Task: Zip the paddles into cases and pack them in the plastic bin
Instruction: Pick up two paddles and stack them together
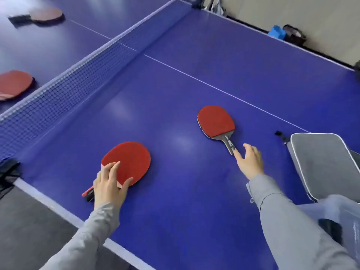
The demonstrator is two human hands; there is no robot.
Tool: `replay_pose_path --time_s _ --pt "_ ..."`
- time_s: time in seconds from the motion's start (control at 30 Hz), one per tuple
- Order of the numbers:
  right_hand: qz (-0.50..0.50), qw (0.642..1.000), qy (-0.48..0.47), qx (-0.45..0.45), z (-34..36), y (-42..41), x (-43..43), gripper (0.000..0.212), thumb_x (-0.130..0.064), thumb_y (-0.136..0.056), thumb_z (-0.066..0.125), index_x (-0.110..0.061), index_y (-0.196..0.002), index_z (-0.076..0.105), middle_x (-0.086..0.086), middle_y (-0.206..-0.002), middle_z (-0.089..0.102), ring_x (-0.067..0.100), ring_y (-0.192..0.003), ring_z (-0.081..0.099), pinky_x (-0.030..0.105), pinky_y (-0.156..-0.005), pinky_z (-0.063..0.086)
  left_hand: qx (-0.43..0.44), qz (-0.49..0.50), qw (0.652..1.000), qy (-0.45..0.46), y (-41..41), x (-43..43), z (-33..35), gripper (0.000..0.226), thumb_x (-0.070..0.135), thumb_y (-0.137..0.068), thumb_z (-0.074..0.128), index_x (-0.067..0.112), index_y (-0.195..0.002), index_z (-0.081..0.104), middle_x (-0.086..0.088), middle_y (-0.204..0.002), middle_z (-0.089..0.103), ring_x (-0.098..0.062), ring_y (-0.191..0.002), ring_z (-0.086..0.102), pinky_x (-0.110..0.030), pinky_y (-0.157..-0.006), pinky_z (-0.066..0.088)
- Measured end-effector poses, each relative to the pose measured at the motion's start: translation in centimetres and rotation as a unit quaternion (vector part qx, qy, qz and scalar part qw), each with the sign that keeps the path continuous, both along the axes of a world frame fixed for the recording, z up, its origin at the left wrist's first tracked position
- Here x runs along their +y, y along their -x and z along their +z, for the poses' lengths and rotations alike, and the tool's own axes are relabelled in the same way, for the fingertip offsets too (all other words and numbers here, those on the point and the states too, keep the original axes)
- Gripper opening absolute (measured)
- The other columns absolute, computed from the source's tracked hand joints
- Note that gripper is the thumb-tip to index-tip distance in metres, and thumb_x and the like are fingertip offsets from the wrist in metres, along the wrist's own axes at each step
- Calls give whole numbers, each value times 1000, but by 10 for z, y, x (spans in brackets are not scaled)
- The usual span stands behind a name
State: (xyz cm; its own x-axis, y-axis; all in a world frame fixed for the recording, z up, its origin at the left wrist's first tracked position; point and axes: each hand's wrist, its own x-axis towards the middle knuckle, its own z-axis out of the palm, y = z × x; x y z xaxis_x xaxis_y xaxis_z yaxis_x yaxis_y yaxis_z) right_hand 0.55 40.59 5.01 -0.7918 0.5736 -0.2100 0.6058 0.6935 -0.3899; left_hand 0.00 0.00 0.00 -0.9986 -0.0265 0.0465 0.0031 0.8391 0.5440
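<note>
Two red paddles lie on my side of the blue table (185,182). My left hand (110,184) rests on the near paddle (129,160), fingers curled over the blade's lower edge and the neck above its red-black handle. The second paddle (215,121) lies farther right, handle pointing toward me. My right hand (250,160) reaches for it with fingers spread, one fingertip touching the handle's end. A grey paddle case (323,164) with white piping lies at the right edge. A clear plastic bin (346,217) shows partly at the lower right.
The net (78,75) crosses the table on the left. Beyond it lie two more red paddles (14,83) (45,14). A black cloth (7,172) hangs at the net post. Blue and black items (286,34) sit on the floor past the far edge.
</note>
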Motion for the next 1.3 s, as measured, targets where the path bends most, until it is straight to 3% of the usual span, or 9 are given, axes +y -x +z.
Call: replay_pose_path --time_s 0.2,0.3,0.53,0.73,0.9,1.03,1.1,1.2,1.3 --pt "-2 997 -63 -38 -45 23 19 55 -34 -93 49 -6 -140 37 17 -144 39 36 -130 34 50 -100 33 -67 84 994 32 -10 -59 -37 69 29 -64 85 16 -125 55 -7 -122 53 -29 -119 44 -42 -100 25" --pt "5 997 -63 -54 -61 32 27 58 -36 -92 52 -6 -140 36 18 -144 38 37 -131 33 51 -101 31 -94 89 991 26 -5 -69 -45 52 23 -67 84 12 -113 63 -9 -109 56 -33 -110 45 -48 -94 34" --pt "30 996 -83 -14 -81 47 21 48 -32 -87 64 -2 -123 50 23 -125 47 41 -119 39 49 -95 36 -137 78 987 -25 10 -79 -41 30 14 -70 81 12 -95 65 1 -93 52 -27 -101 50 -31 -83 36" --pt "-2 999 -12 40 -80 50 14 39 -19 -92 57 6 -119 45 26 -123 48 40 -115 44 43 -93 38 -175 75 981 -43 10 -75 -32 31 16 -73 79 15 -91 54 -2 -94 56 -24 -89 53 -32 -76 38" --pt "-37 991 94 85 -72 48 10 32 -14 -93 52 3 -116 38 24 -119 51 35 -101 52 34 -76 38 -299 76 943 -122 12 -69 -17 26 15 -71 80 17 -87 60 -6 -67 65 -20 -56 63 -25 -54 43" --pt "-71 981 139 114 -69 35 -1 30 -13 -93 53 2 -115 39 20 -116 51 25 -88 46 28 -70 34 -261 93 940 -198 1 -48 -8 15 6 -77 74 6 -88 64 -3 -60 53 -13 -48 50 -22 -50 42" --pt "-86 975 159 131 -66 21 -11 29 -15 -93 54 0 -113 40 16 -111 51 24 -86 47 26 -67 34 -238 112 939 -219 -8 -33 -3 15 6 -77 73 9 -85 61 -3 -62 52 -14 -50 48 -25 -52 42" --pt "-122 959 197 164 -58 -6 -34 23 -20 -93 54 -7 -108 41 5 -100 51 19 -79 47 23 -56 34 -213 129 933 -261 -19 -3 1 18 9 -78 72 17 -77 56 1 -57 47 -2 -40 44 -13 -41 36" --pt "-170 936 241 192 -46 -38 -63 22 -24 -94 54 -12 -106 41 -6 -84 50 10 -72 48 20 -55 36 -212 139 920 -299 -28 32 5 16 12 -78 71 19 -80 56 3 -59 49 0 -40 45 -17 -46 36"
